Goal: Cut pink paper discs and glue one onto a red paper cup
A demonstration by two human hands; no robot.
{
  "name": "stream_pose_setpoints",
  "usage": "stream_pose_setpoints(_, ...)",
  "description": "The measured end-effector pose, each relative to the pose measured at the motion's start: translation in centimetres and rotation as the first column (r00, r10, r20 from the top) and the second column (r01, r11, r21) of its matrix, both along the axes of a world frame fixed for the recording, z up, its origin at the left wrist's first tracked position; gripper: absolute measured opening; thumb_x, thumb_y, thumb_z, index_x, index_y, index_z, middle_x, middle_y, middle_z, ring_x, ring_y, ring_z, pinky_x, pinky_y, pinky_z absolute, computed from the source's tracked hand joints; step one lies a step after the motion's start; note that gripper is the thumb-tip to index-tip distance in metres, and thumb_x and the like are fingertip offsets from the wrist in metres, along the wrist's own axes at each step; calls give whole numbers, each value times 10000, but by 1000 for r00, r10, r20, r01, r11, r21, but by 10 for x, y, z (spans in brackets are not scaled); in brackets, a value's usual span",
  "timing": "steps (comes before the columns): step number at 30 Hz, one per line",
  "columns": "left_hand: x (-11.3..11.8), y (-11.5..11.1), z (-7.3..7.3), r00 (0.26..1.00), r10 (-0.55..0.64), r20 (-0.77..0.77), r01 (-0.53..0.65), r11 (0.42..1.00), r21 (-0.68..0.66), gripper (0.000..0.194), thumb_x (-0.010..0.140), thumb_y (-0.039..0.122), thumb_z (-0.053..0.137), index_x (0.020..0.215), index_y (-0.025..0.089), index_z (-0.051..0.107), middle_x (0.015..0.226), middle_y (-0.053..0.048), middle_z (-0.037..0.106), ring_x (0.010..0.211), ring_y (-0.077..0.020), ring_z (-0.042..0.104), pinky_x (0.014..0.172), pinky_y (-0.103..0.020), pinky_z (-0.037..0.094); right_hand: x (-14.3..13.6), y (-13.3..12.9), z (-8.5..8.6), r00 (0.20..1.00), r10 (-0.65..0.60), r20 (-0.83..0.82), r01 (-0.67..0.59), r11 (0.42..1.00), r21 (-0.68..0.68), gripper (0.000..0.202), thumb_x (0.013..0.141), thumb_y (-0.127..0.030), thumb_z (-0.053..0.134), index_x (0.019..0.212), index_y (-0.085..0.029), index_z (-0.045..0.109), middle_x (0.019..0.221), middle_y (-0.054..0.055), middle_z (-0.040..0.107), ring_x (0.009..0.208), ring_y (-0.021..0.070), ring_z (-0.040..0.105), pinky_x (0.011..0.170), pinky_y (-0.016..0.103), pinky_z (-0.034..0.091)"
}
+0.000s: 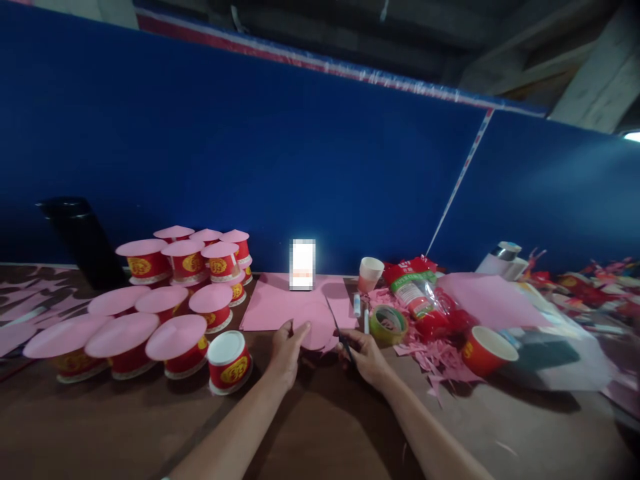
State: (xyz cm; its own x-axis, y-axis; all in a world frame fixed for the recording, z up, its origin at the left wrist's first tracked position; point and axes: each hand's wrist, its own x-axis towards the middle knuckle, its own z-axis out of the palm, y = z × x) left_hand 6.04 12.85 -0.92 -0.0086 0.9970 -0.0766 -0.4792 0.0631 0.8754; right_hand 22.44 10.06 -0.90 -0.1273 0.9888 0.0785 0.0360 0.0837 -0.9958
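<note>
My left hand [287,350] pinches the left edge of a round pink paper disc [315,327], thumb on top. In my right hand [364,357] is a pair of scissors [345,343], whose dark blade points up and away along the disc's right edge. Small pink scraps hang or lie just below the disc. Behind it, pink paper sheets [265,303] lie flat on the brown table [320,440]. Left of my left hand stands an upside-down red paper cup [230,363] with a gold emblem and no paper on top.
Several red cups topped with pink paper cones [177,337] stand at left, near a black bottle [83,237]. At right are a tape roll [389,325], pink scraps [445,357], a red-green package [417,287] and an orange cup [487,350]. A lit phone [303,263] stands against the blue partition.
</note>
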Motion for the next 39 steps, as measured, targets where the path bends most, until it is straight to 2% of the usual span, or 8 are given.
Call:
stream_pose_setpoints(4,0,-1,0,1000,-10,-6,10,1000,-5,396,612,376,694,888,105,608,683,-54,667,585,-156,611,542,-247,470,-1,-2,3,1000,-15,-20,15,1000,9,443,669,-402,667,1006,-122,603,535,-37,516,427,70,445,404,190,369)
stream_pose_setpoints(8,1,-1,2,1000,16,18,-16,1000,10,387,587,360,712,863,104,623,707,-57,676,623,-160,619,597,-257,477,-1,-3,5,999,-1,-45,2,1000,9,438,669,-406,670,995,-122,606,558,-18,544,449,78,468,420,196,382)
stream_pose_setpoints(19,0,1,-4,1000,4,-28,-3,1000,18,378,623,376,685,887,112,626,701,-51,674,630,-161,618,607,-262,474,-1,0,0,1000,-10,5,10,1000,-13,431,666,-388,667,997,-119,607,497,-61,470,394,60,422,381,179,339)
stream_pose_setpoints(25,1,0,-2,1000,-13,18,13,1000,23,357,621,391,682,858,132,614,723,-37,669,617,-146,610,577,-246,469,-3,-1,4,1000,-26,-5,26,1000,-8,462,671,-414,658,1023,-122,596,521,-47,510,417,71,452,407,194,367)
stream_pose_setpoints(29,2,1,-1,998,-21,57,19,999,30,362,606,356,700,873,139,588,744,-38,663,621,-147,613,571,-250,476,-4,-2,6,999,-34,-33,34,999,-3,469,663,-412,669,1026,-125,588,523,-48,514,415,70,452,405,193,359)
stream_pose_setpoints(33,2,3,-3,1000,7,21,-7,1000,-11,364,585,311,720,874,136,584,695,-23,647,575,-126,597,533,-226,467,-3,-2,5,999,-24,-44,24,1000,-6,457,666,-401,672,1020,-125,586,535,-40,528,424,70,460,411,189,362)
stream_pose_setpoints(39,1,4,-3,1000,8,-4,-8,1000,-11,430,581,299,729,949,138,576,770,-49,662,639,-153,616,591,-269,490,-2,-2,4,999,-9,-54,9,1000,-3,434,679,-407,662,1004,-130,582,567,-33,539,430,67,468,409,191,384)
